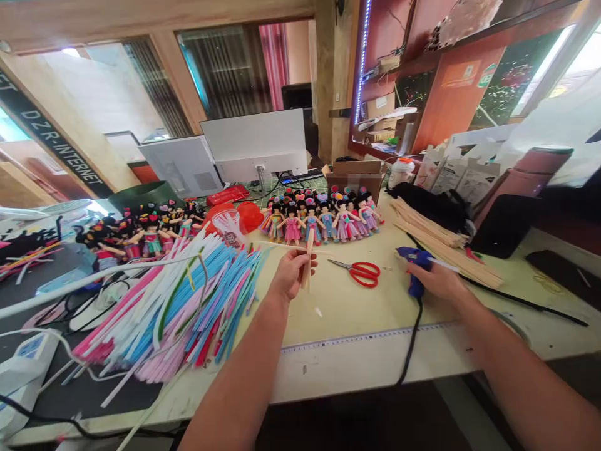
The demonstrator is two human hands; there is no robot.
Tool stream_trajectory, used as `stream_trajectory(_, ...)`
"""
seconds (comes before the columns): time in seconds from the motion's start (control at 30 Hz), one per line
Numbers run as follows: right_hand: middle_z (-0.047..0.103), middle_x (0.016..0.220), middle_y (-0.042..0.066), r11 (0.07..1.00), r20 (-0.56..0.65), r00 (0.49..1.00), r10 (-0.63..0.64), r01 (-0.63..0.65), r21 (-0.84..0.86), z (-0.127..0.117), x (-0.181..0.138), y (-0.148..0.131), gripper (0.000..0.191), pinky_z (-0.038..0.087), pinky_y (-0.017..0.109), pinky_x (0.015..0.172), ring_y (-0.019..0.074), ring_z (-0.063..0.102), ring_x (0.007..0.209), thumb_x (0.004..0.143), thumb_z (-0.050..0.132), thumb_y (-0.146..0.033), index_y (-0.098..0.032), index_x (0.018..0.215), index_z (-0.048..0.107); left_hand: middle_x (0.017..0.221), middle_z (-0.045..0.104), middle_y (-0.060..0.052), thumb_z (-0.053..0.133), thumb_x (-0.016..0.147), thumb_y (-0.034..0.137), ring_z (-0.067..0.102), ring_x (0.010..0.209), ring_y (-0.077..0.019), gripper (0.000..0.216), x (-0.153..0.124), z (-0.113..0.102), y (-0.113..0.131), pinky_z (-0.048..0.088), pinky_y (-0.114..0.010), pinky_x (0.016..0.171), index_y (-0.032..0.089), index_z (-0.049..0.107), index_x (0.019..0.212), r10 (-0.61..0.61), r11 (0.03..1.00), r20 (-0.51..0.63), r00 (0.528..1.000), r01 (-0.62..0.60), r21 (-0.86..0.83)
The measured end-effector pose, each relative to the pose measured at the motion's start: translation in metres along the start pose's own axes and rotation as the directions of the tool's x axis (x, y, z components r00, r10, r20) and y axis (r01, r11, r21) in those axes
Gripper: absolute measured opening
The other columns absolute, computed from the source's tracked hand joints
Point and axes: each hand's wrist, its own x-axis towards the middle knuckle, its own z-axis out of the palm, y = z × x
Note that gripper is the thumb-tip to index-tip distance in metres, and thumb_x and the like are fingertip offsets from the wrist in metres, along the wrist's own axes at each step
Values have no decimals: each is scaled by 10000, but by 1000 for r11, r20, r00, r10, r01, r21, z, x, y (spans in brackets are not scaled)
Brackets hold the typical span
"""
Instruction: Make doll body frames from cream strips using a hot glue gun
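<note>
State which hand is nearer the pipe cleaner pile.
Left. The left hand is just right of the pipe cleaner pile; the right hand, holding the blue glue gun, is much farther right, past the red-handled scissors.

White glare fills the right window (pixel 577 59) — a light strip (pixel 365 47) glows, edges look stretched.

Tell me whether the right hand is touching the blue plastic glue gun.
Touching. The head view shows the right hand gripping the blue plastic glue gun, with fingers wrapped around its handle.
</note>
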Motion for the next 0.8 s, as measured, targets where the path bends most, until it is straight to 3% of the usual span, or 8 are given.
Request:
stream_trajectory(0.1,645,641,70,938,109,984,141,-168,303,0,-5,-25,214,495,363,590,223,600,610,681,617,-403,-193,721,634,712,653,5,673,629,231,589,536,-106,204,4,-8,-4,446,-229,501,189,540,778,-13,1000,-15,1000,13,-8)
stream_trajectory(0.2,665,805,72,773,199,975,94,-198,603,4,-9,-60,287,525,347,593,192,606,634,639,650,-346,-192,879,626,686,617,27,673,643,275,510,466,-71,247,6,-12,-5,365,-190,439,202,499,802,1,1000,-9,1000,-1,-21)
stream_trajectory(0.3,648,798,48,666,294,955,28,-237,707,15,-13,-99,291,493,293,517,147,563,574,627,653,-319,-204,891,611,635,572,40,640,655,240,441,439,-51,224,7,-13,-5,306,-170,422,204,471,797,30,997,-1,1000,-30,-68)
stream_trajectory(0.4,633,784,40,617,397,914,-78,-268,739,32,-20,-128,313,453,261,473,131,538,560,618,646,-335,-199,897,610,640,555,28,602,649,179,414,438,-39,165,8,-14,-6,282,-168,413,186,472,750,38,997,-30,999,-40,-64)
stream_trajectory(0.5,617,764,41,647,444,881,-167,-242,723,53,-30,-142,318,388,235,431,107,489,536,595,657,-371,-178,843,616,648,534,28,592,632,146,412,440,-34,150,10,-14,-8,291,-170,408,177,480,726,29,998,-72,997,-33,-55)
stream_trajectory(0.57,570,673,24,720,441,875,-199,-175,672,64,-39,-143,314,373,230,430,109,473,539,604,666,-403,-166,807,626,620,500,42,604,637,153,434,450,-43,159,11,-14,-9,328,-172,418,181,482,734,15,998,-100,995,-20,-51)
stream_trajectory(0.67,498,581,-9,842,451,883,-133,-139,521,75,-51,-141,331,373,236,419,110,449,509,624,660,-443,-167,805,637,608,490,47,640,660,201,499,495,-70,179,10,-13,-9,413,-191,463,187,504,774,-4,1000,-143,990,1,-21)
stream_trajectory(0.8,461,551,-39,896,422,896,-134,-73,438,80,-60,-140,328,359,231,413,96,411,471,666,626,-462,-186,842,629,660,551,22,663,670,221,554,549,-98,187,7,-11,-6,460,-226,508,179,532,797,-14,1000,-171,985,15,9)
